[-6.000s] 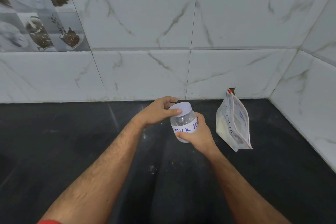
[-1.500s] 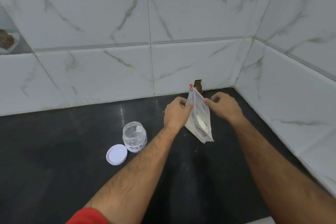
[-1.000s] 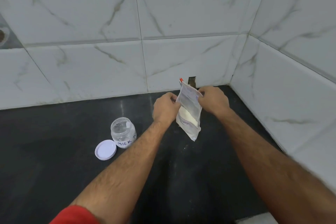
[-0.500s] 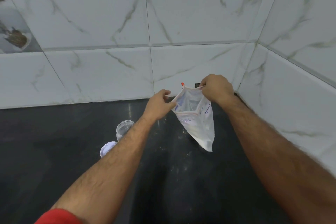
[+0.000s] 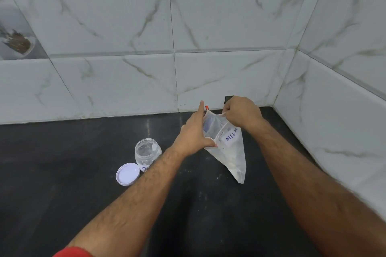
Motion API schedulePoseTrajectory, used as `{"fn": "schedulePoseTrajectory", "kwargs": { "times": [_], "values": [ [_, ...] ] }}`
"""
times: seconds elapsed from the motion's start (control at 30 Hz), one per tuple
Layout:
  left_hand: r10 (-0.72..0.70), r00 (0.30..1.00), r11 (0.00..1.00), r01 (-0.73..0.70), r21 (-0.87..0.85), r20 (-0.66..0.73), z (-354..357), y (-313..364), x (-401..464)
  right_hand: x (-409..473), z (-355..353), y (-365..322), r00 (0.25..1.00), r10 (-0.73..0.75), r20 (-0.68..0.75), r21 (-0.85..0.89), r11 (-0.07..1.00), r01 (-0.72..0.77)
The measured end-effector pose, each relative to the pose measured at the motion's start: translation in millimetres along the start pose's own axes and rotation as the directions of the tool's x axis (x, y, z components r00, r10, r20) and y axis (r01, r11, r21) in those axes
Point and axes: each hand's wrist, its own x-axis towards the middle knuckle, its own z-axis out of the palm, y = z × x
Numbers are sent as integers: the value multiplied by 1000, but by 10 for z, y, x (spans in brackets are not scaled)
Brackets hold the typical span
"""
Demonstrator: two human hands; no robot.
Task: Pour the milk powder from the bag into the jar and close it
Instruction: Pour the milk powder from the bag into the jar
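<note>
A clear zip bag [image 5: 231, 152] labelled MILK, with white powder in its lower corner, hangs above the black counter [image 5: 62, 183] near the back right corner. Its mouth is pulled open. My right hand [image 5: 242, 113] pinches the far edge of the mouth. My left hand [image 5: 195, 132] grips the near edge, fingers stretched along it. The clear jar [image 5: 147, 153] stands open and upright to the left, partly hidden by my left forearm. Its white lid [image 5: 127, 174] lies flat on the counter at the jar's front left.
White marble-look tiled walls [image 5: 208, 69] close the counter at the back and on the right, meeting in a corner. A small dark hole [image 5: 228, 99] sits in the back wall behind my right hand. Specks of white powder dot the counter near the bag.
The bag's mouth has been spread wider between both hands. My left fingers now stretch along its near edge. The jar and lid have stayed in place.
</note>
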Motion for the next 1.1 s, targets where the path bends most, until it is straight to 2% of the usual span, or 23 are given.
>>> {"fn": "schedulePoseTrajectory", "kwargs": {
  "times": [0.17,0.3,0.37,0.43,0.5,0.6,0.73,0.87,1.0,1.1],
  "values": [
    [-9,999,995,14,99,-51,-32,62,-31,-16,-105,2,992,-44,116,-11,999,46],
    [-60,990,998,62,14,-130,0,-63,-18,-5,-115,87,984,-59,166,194,981,26],
    [-66,983,997,59,-49,-171,32,-107,-18,-6,-77,136,989,-58,139,240,970,23],
    [-91,979,985,62,-161,-182,52,-128,-30,-8,-15,181,998,-31,52,246,969,17],
    [-110,983,964,69,-257,-148,65,-163,-49,-26,36,202,1000,10,-13,318,948,-6],
    [-93,992,947,62,-315,-85,63,-232,-59,-56,48,215,999,29,-30,411,912,-14],
    [-91,996,913,80,-399,-8,36,-284,-23,-71,-11,214,999,-6,32,402,916,-7],
    [-123,992,888,108,-447,-5,30,-294,23,-78,-59,223,989,-42,145,438,899,-26],
    [-187,980,899,141,-416,-72,51,-270,48,-103,-109,200,953,-144,268,432,902,15],
    [-175,976,934,123,-336,-131,70,-279,62,-99,-100,202,947,-159,278,417,908,30]
  ]
}}
